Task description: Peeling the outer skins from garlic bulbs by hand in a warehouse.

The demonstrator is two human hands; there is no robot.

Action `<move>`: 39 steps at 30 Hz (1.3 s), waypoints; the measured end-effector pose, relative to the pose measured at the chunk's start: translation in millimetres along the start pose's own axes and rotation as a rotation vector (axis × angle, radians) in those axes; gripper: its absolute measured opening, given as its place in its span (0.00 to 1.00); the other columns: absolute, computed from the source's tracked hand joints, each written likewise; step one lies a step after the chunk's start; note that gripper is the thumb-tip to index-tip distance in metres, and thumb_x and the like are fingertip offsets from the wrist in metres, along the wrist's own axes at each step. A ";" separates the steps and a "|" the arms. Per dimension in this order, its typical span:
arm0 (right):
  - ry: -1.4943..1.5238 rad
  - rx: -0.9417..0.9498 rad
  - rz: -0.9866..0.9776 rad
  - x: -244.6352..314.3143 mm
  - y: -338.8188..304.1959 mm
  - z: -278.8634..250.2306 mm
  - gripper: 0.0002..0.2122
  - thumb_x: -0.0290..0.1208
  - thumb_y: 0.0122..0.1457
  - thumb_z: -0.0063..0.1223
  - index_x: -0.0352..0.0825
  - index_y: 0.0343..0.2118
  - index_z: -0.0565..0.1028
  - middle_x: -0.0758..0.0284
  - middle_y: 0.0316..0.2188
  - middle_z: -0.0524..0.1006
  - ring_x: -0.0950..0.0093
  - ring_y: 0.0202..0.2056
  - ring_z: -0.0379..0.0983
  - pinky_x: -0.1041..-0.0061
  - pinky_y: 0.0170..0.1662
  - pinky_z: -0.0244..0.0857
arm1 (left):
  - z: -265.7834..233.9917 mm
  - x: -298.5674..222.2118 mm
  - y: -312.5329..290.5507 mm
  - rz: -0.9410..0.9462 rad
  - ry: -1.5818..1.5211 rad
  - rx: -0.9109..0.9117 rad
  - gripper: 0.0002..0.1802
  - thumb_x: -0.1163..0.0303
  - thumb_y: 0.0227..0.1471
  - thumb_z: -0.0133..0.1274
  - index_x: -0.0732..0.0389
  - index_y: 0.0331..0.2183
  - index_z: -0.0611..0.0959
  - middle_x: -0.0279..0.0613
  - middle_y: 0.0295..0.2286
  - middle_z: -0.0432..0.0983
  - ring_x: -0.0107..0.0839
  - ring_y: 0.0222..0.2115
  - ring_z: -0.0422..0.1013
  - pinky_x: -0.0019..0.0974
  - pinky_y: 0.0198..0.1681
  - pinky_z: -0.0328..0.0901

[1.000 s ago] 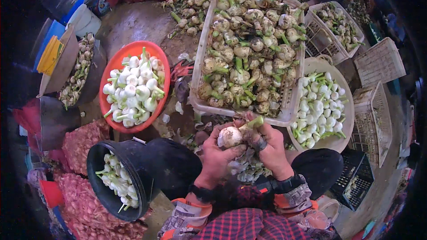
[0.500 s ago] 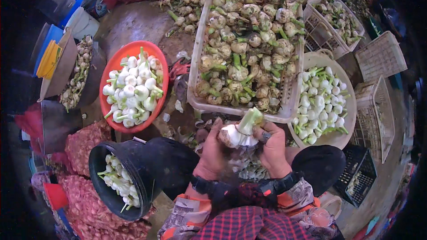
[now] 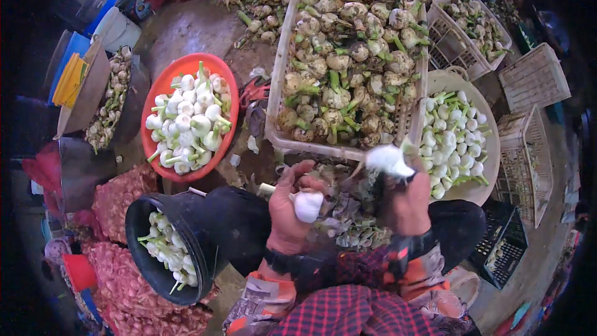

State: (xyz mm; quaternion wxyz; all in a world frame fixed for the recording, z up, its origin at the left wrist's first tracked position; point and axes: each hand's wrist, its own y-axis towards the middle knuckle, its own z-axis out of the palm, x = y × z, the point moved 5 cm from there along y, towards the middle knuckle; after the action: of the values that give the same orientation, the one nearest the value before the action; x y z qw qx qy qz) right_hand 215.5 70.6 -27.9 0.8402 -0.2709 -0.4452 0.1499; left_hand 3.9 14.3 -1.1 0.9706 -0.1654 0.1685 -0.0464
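Observation:
My left hand (image 3: pixel 287 211) has its fingers curled round a clean white garlic bulb (image 3: pixel 308 206), and a pale cut stem pokes out on the hand's left side. Over the near right corner of the big crate, my right hand (image 3: pixel 410 205) grips another white garlic bulb (image 3: pixel 389 160); both are smeared by motion. Loose papery peelings (image 3: pixel 357 227) lie below, between my hands. Just ahead stands the large plastic crate (image 3: pixel 273 126), heaped with soil-stained, unpeeled garlic bulbs (image 3: pixel 336 98).
An orange-red basin (image 3: pixel 147 142) of peeled garlic stands left, and a beige basin (image 3: pixel 491 177) of smaller peeled garlic right. A black bucket (image 3: pixel 208 267) of garlic leans by my left leg. Red net sacks (image 3: pixel 124 274) lie lower left; a black crate (image 3: pixel 497 249) sits right.
My hands have moved apart, from both holding one stemmed garlic bulb to each holding a white one. The right hand has gone up and right towards the crate; the left has turned.

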 end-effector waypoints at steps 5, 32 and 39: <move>-1.518 0.382 -0.631 -25.1 -19.4 -7.4 0.16 0.29 0.54 0.56 0.31 0.46 0.77 0.52 0.43 0.78 0.57 0.44 0.75 0.66 0.48 0.70 | 18.2 1.7 2.7 0.158 0.378 -0.089 0.27 0.56 0.65 0.40 0.65 0.58 0.67 0.52 0.52 0.71 0.45 0.49 0.72 0.43 0.44 0.73; -0.636 0.430 -0.196 -18.1 -66.6 44.4 0.11 0.24 0.55 0.52 0.29 0.41 0.72 0.61 0.30 0.77 0.67 0.31 0.76 0.68 0.34 0.71 | -31.3 23.8 -0.2 -0.160 0.658 -0.299 0.15 0.62 0.62 0.47 0.64 0.40 0.79 0.39 0.32 0.78 0.27 0.32 0.75 0.32 0.35 0.70; 0.190 0.475 -0.089 32.4 -52.4 19.1 0.13 0.33 0.60 0.45 0.31 0.42 0.74 0.61 0.34 0.78 0.69 0.31 0.76 0.71 0.30 0.69 | -1.3 10.5 -4.6 -0.022 0.271 -0.032 0.27 0.47 0.61 0.39 0.63 0.39 0.78 0.46 0.37 0.77 0.35 0.30 0.75 0.37 0.30 0.70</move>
State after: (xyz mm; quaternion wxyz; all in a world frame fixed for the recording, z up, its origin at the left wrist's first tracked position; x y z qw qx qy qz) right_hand 218.3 50.4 33.3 0.9241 -0.0588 -0.3280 0.1873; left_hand 13.2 8.1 -4.0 0.9356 -0.1750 0.2969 -0.0762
